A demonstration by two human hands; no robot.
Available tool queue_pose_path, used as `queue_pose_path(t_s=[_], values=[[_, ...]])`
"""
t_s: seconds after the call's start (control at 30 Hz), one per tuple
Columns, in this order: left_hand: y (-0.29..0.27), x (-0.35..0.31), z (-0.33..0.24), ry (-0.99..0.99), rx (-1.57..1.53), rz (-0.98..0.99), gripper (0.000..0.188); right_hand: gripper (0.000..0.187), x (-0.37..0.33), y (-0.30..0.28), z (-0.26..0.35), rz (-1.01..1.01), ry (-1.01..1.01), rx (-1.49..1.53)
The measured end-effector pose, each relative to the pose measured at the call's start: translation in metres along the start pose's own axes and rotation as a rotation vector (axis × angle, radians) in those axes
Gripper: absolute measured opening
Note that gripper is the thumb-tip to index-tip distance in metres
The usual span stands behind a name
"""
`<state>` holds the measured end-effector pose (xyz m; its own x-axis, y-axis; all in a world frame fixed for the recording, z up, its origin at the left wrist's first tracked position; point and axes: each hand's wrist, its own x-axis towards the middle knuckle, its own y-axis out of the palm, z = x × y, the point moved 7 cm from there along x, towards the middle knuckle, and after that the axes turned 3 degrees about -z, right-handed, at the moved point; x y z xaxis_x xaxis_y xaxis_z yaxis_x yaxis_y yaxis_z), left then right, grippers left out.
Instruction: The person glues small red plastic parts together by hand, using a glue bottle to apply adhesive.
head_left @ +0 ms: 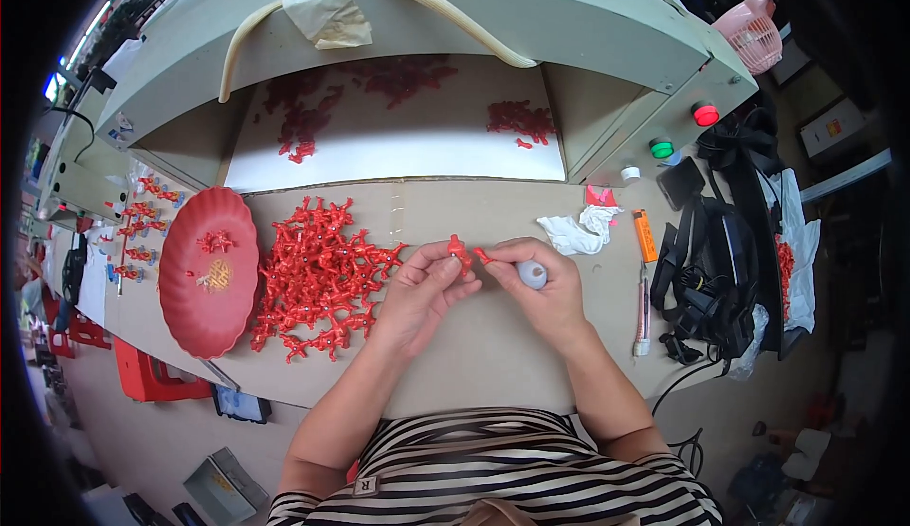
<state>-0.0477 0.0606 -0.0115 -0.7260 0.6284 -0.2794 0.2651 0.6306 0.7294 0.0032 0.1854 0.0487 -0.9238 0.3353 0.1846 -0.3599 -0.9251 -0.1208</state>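
Observation:
Between the thumb and fingers of my left hand point(417, 289) is a small red plastic figure point(458, 249), held upright in the middle of the table. My right hand point(555, 299) pinches a tiny red part point(482, 256) close to the figure; a narrow gap seems to lie between them. Tucked in that same hand is a small whitish squeeze bottle point(532, 275), its rounded end showing past the fingers. To the left of my left hand spreads a heap of glossy red figures point(318, 275).
A scalloped red dish point(209, 322) at left holds small red and yellowish pieces. Beyond the table stands a grey hooded booth point(607, 14) with red parts inside. At right lie crumpled white tissue point(573, 234), an orange box point(646, 235) and a black bag point(711, 270).

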Motion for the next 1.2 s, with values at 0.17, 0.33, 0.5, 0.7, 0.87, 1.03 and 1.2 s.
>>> queue_pose_path(t_s=[0.17,0.33,0.5,0.7,0.87,1.03,1.2], values=[[0.001,0.001,0.002,-0.002,0.021,-0.003,0.016,0.013,0.000,-0.001,0.003,-0.002,-0.118,-0.095],[0.002,0.000,0.002,0.009,0.031,-0.019,0.016,0.013,0.000,0.001,0.005,-0.001,-0.163,-0.125],[0.002,0.000,0.000,0.023,0.058,-0.036,0.015,0.013,0.000,0.002,0.007,0.006,-0.162,-0.148],[0.001,0.000,-0.002,0.051,0.107,-0.048,0.015,0.012,0.000,0.003,0.013,0.013,-0.270,-0.242],[0.001,-0.001,-0.001,0.026,0.053,-0.052,0.016,0.012,0.000,-0.005,-0.010,-0.037,0.079,0.071],[0.001,-0.002,-0.002,0.024,0.055,-0.058,0.017,0.013,0.000,-0.004,-0.017,-0.037,0.221,0.211],[0.001,-0.002,-0.001,0.016,0.054,-0.060,0.017,0.012,0.000,0.001,-0.009,0.002,0.134,0.106]])
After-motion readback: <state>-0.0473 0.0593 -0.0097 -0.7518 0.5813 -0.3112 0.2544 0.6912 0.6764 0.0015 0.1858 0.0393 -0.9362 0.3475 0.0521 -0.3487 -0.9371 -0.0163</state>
